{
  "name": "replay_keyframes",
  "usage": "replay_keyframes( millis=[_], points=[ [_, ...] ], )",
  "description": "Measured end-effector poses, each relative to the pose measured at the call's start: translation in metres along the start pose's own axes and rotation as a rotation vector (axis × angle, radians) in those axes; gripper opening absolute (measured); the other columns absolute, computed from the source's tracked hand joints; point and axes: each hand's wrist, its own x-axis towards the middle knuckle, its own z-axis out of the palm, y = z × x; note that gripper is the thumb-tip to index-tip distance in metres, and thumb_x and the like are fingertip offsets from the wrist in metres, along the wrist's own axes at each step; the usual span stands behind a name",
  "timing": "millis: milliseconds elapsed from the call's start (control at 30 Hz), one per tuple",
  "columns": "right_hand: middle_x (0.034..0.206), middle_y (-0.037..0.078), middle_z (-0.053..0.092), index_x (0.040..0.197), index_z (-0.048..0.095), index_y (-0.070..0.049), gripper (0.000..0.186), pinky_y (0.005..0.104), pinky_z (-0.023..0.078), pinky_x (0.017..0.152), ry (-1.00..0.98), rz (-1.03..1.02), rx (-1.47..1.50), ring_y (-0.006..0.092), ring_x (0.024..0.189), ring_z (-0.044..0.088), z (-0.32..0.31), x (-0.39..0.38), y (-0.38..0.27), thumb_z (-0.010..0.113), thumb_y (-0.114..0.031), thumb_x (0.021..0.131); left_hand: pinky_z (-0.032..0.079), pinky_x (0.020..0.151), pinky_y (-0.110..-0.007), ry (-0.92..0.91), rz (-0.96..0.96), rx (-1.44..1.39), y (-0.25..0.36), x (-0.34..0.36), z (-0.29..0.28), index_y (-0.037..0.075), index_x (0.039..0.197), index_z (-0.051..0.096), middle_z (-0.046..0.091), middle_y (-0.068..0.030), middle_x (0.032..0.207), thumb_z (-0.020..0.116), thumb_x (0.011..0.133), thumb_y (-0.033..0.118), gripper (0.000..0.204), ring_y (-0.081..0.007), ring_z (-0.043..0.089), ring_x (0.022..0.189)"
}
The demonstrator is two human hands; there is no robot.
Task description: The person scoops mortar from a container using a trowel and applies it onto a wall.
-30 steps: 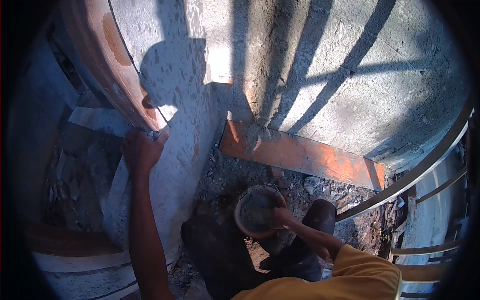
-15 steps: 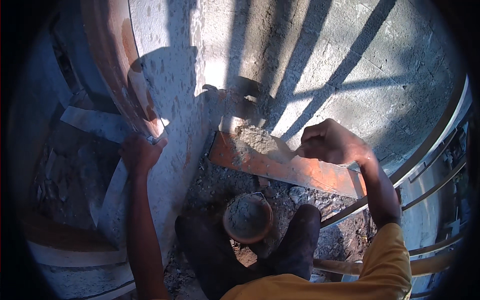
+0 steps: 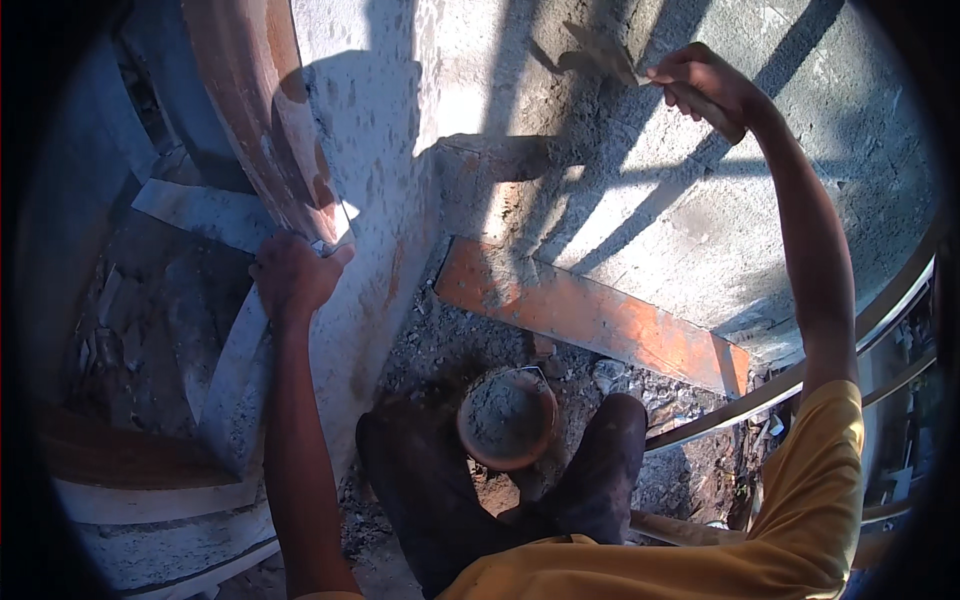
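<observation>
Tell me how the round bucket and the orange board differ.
Shape: the bucket is round and hollow, while the orange board is long and flat.
Place: the bucket stands between the person's knees, whereas the board lies along the foot of the rough wall.
Surface: the bucket holds a grey mix; the board's face is patchy orange and grey.
Both show grey.

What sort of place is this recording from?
Probably a building or renovation site: the right hand holds a trowel up near a rough grey wall, a bucket holds grey mix, and rubble lies on the ground.
</observation>
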Motion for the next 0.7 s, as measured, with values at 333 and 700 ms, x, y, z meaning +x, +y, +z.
replay_keyframes(
  millis=[333,700],
  points=[
    [0.092,0.016,0.073,0.093,0.074,-0.010,0.018,0.0526,0.057,0.073,-0.569,-0.040,-0.425,0.0390,0.097,0.072,0.462,-0.211,0.078,0.069,-0.018,0.078,0.043,0.111,-0.052,-0.014,0.016,0.011,0.005,-0.001,0.002,-0.005,0.131,0.062,0.062,-0.0225,0.136,0.072,0.085,0.067,0.086,-0.0360,0.057,0.133],
    [0.095,0.025,0.075,0.096,0.076,-0.001,0.031,0.0523,0.057,0.082,-0.388,0.335,0.248,0.0428,0.096,0.074,0.547,-0.305,0.057,0.066,-0.029,0.087,0.038,0.115,-0.052,-0.026,0.026,-0.029,0.002,0.003,0.001,-0.008,0.138,0.056,0.059,-0.0238,0.141,0.072,0.085,0.067,0.094,-0.0371,0.053,0.137]
  ],
)
